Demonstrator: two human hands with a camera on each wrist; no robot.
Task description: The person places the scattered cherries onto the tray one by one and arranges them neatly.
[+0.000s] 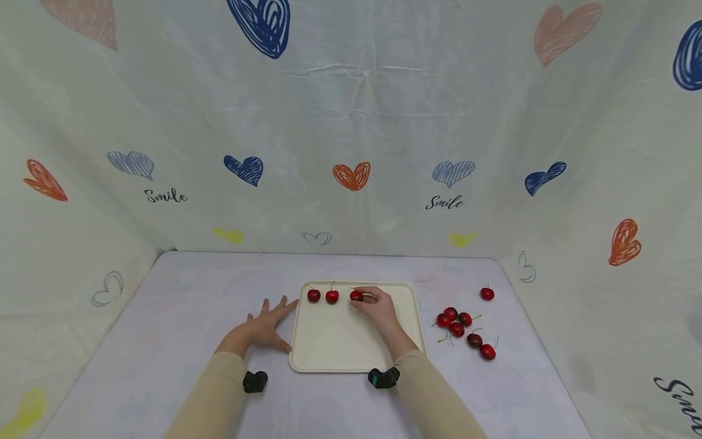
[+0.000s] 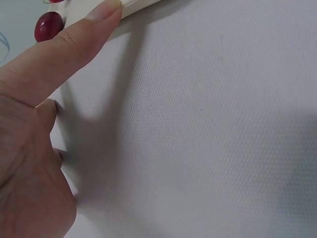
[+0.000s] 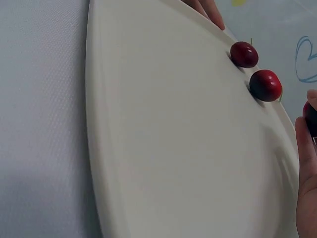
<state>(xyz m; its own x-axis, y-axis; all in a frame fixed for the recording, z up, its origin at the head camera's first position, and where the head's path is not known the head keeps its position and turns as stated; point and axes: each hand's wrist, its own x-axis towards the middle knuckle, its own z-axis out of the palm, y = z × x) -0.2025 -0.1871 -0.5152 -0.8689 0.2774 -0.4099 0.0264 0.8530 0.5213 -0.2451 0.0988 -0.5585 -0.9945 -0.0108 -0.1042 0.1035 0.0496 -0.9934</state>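
- One pale backdrop (image 1: 351, 122) fills the far side and both flanks; orange, blue, pink and yellow hearts (image 1: 351, 177) mark it, along with the word "Smile";
- the bench (image 1: 181, 317) spreads below it under a white, finely woven surface;
- a cream rectangular tray (image 1: 329, 344) with rounded corners and a low raised rim lies flat on the bench, between the person's arms;
- beige sleeves (image 1: 211, 396) reach in from the near side, one to each side of the tray's near edge;
- the left hand (image 1: 260, 330) is unclenched, its fingers splayed; thumb and index fingertip touch the tray's left edge;
- the right hand (image 1: 379, 312) is grasping a cherry, pinched between thumb and fingers over the far part of the tray; whether the fruit touches the tray I cannot tell;
- black wrist devices (image 1: 255, 382) sit beside the cuffs;
- that held cherry (image 1: 356, 296) is red, partly hidden by the fingers, and roughly in line with two tray cherries (image 1: 332, 297), which stand apart near the far rim, stems on;
- six loose cherries (image 1: 457, 330) gather on the bench right of the tray, four bunched and two just nearer the person; a lone cherry (image 1: 487, 294) lies farther back;
- thin greenish stems (image 1: 477, 316) poke out from several of the gathered ones.
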